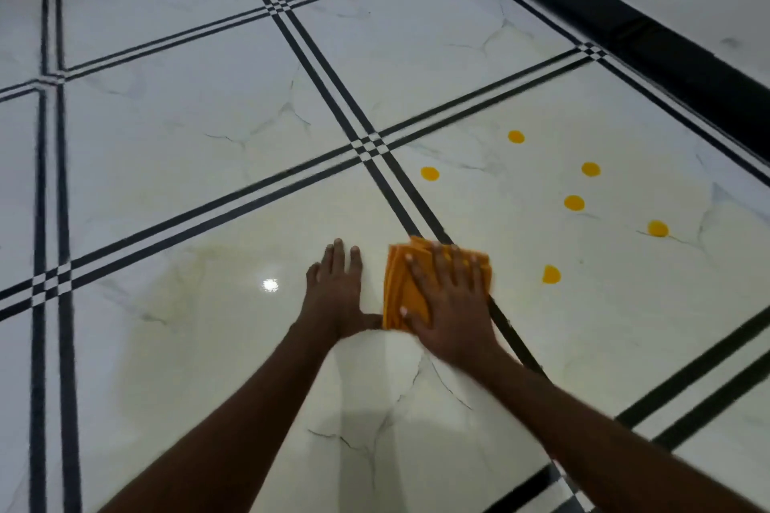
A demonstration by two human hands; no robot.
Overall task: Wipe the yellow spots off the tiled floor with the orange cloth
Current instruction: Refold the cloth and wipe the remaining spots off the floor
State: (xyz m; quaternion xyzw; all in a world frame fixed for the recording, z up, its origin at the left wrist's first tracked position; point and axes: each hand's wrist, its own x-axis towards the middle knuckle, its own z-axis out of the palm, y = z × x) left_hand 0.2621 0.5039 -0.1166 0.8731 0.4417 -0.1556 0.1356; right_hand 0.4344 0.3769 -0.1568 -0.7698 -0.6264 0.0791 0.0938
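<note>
Pressing the orange cloth (406, 287) flat with spread fingers, the right hand (448, 304) nears the yellow spots (551, 274); the left hand (335, 292), fingers straight, braces on the floor (187, 137)

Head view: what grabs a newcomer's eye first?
The folded orange cloth at centre, pressed flat under the right hand, with the left hand flat on the tile beside it. Then six yellow spots scattered on the tile to the right, the nearest partly wiped.
</note>
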